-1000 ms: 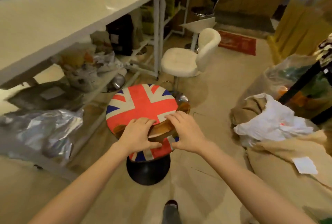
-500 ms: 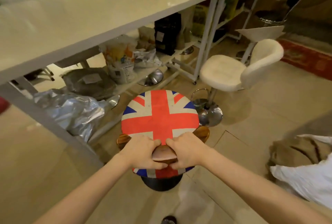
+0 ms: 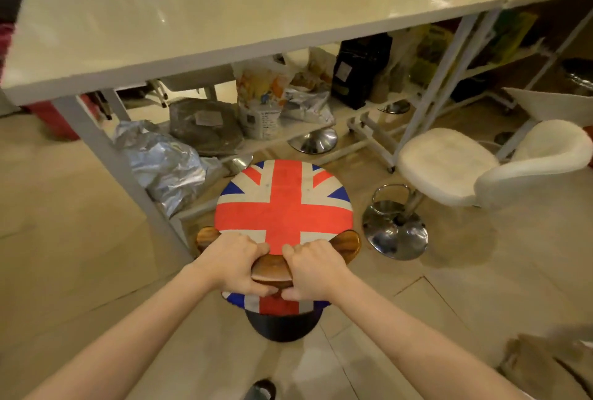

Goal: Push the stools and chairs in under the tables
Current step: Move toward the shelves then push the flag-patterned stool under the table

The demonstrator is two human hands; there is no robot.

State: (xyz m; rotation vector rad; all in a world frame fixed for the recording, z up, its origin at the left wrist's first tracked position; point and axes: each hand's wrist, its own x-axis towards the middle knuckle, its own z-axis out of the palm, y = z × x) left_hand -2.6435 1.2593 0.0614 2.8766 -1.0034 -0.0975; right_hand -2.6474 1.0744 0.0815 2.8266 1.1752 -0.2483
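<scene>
Head view looks down on both hands clamped side by side on the curved wooden backrest (image 3: 272,268) of a round stool with a Union Jack fabric seat (image 3: 284,207); the left hand (image 3: 236,266) and right hand (image 3: 313,268) each wrap fingers over the rail's front and thumbs underneath, nearly touching. The stool's black base (image 3: 282,326) sits just below the wrists. Ahead of the knuckles the long white glossy table (image 3: 205,27) stands with its edge beyond the seat, so the stool is not yet tucked under.

Ahead and left of the left hand a slanted white table leg (image 3: 115,159) and a crumpled silver foil bag (image 3: 160,162) crowd the path; a straight shove could jam the base against the low shelf rail, or drag the bag along. Right of the right hand, the white padded swivel chair on a chrome pedestal (image 3: 449,165) sits near, and a sideways drift might knock its base. Whether the seat clears the tabletop's underside is hard to judge from this angle; too tall and it would strike the edge
</scene>
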